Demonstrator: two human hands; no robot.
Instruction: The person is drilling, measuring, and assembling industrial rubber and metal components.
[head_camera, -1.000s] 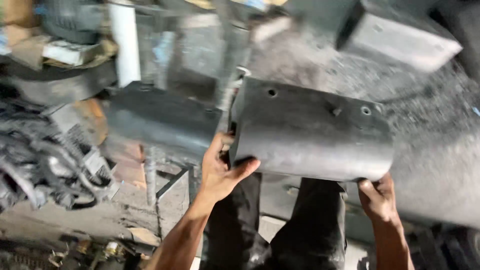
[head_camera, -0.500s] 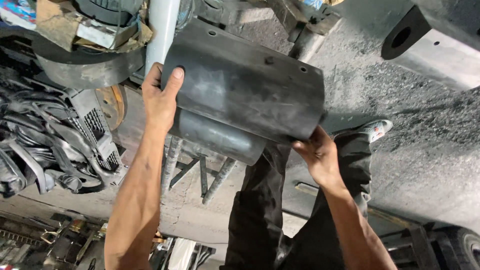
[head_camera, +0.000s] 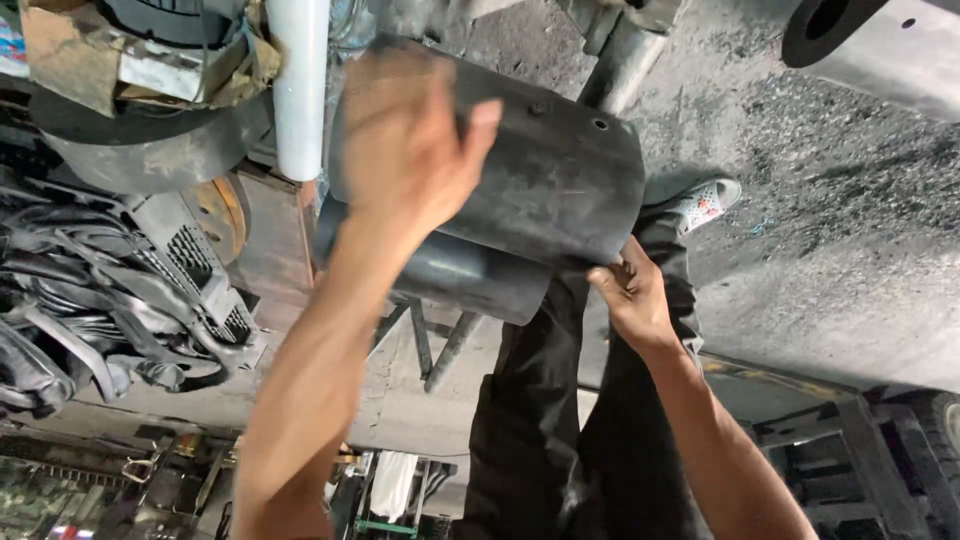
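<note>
Both hands carry the curved dark grey sheet-metal cover (head_camera: 540, 190): left hand (head_camera: 405, 140) gripping its far left edge, right hand (head_camera: 630, 295) pinching the near right corner to steady it.

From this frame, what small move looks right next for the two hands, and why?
Probably press the left hand flat onto the curved dark sheet to steady it. That hand is blurred over the sheet's upper left, while the right hand only pinches the lower edge, above the dark cylinder underneath.
</note>
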